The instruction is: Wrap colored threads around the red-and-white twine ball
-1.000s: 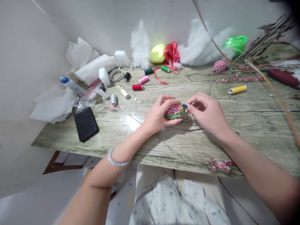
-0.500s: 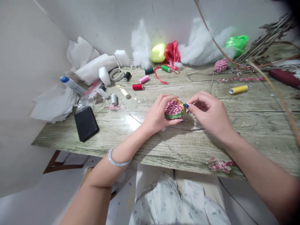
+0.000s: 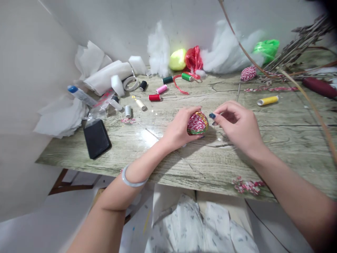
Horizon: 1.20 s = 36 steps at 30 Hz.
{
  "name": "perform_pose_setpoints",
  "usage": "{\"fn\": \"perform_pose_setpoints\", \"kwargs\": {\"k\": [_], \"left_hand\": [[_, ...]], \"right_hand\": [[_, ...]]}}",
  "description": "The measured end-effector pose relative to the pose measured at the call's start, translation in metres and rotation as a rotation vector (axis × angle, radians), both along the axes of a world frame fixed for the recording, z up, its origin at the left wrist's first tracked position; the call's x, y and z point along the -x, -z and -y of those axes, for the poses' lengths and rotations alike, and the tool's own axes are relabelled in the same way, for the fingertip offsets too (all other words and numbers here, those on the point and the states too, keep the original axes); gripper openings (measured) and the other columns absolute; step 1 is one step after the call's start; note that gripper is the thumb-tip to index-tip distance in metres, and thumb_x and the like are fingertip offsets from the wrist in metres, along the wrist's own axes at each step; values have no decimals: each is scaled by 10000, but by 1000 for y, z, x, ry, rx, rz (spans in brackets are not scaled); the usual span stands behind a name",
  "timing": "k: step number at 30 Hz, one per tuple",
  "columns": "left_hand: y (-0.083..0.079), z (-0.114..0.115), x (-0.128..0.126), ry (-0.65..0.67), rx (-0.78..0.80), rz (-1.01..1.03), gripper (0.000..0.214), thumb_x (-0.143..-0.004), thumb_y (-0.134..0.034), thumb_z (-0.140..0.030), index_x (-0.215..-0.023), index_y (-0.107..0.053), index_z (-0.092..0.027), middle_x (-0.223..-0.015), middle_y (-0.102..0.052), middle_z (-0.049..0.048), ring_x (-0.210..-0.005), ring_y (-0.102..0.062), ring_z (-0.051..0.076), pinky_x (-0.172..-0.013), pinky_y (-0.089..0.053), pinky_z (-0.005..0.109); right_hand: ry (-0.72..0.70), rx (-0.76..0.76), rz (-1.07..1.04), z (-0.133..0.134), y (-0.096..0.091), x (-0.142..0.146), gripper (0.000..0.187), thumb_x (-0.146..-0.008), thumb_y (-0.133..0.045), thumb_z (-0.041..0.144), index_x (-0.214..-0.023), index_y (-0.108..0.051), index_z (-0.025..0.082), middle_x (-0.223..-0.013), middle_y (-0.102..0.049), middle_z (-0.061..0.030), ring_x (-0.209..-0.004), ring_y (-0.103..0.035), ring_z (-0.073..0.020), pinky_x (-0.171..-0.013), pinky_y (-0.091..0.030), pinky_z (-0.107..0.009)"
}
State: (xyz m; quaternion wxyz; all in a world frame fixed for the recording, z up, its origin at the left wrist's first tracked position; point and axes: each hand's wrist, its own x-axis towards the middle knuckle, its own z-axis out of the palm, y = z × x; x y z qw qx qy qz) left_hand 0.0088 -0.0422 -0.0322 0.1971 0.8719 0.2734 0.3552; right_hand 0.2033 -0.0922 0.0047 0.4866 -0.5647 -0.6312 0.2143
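Note:
My left hand (image 3: 177, 128) is wrapped round a ball of twisted string (image 3: 197, 123), mostly red and white, with yellow and green strands showing along its edges. Part of the ball is hidden by the fingers and thumb. A short way to the right, my right hand (image 3: 237, 123) has its thumb and forefinger pinched together. Whatever sits in that pinch is too thin to make out. Between the right fingertips and the ball there is a small gap. A yellow thread spool (image 3: 268, 101) lies beyond the right hand.
Thread spools, among them a red one (image 3: 154, 97), lie beyond the left hand. At the left rest a black phone (image 3: 97, 138) and a white tape roll (image 3: 131, 84). White stuffing (image 3: 223, 52) lines the wall. Dry stems (image 3: 302, 42) and a curved cane strip (image 3: 239, 44) reach in from the right.
The right hand has moved slightly right, away from the ball. In the left hand the ball has turned and shifted a little to the right.

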Motion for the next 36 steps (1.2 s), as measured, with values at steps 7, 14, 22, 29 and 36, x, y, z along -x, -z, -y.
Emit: {"fn": "perform_pose_setpoints", "kwargs": {"k": [7,14,22,29,36], "left_hand": [[-1,2,-2,93,59,-110,668,-774,-738,-195,-1352,-407,-239,-1313,-496,131,-1262,-498,275,-1073,-440,457],[-6,2,0,168,70,-113,618,-820,-721,-419,-1335,-448,-213,-1310,-509,162,-1264,-493,294,-1083,-424,479],[-13,7,-1,49,61,-36,272,-925,-587,-296,-1169,-533,-189,-1155,-607,111,-1122,-579,229,-985,-476,408],[-8,5,0,21,62,-11,423,-863,-682,-315,-1213,-490,-176,-1147,-627,114,-1067,-603,225,-929,-496,374],[-6,5,0,18,78,15,469,-853,-698,-345,-1235,-480,-181,-1167,-629,120,-1088,-615,231,-921,-503,384]], "right_hand": [[19,42,-179,-5,4,-5,102,-813,-696,244,-741,-634,209,-722,-599,7,-592,-572,-127,-562,-424,-278],[52,-30,-233,-9,11,-9,102,-826,-693,256,-759,-631,210,-722,-589,12,-587,-587,-126,-534,-409,-273],[-9,-178,100,3,5,3,86,-875,-634,211,-793,-632,236,-843,-639,-24,-744,-613,-163,-612,-490,-294],[-67,-310,250,6,8,4,92,-895,-621,199,-837,-661,258,-860,-694,-36,-837,-654,-205,-741,-516,-349],[-66,-327,277,10,9,1,77,-901,-633,242,-864,-678,293,-888,-716,-36,-843,-668,-217,-767,-523,-375]]}}
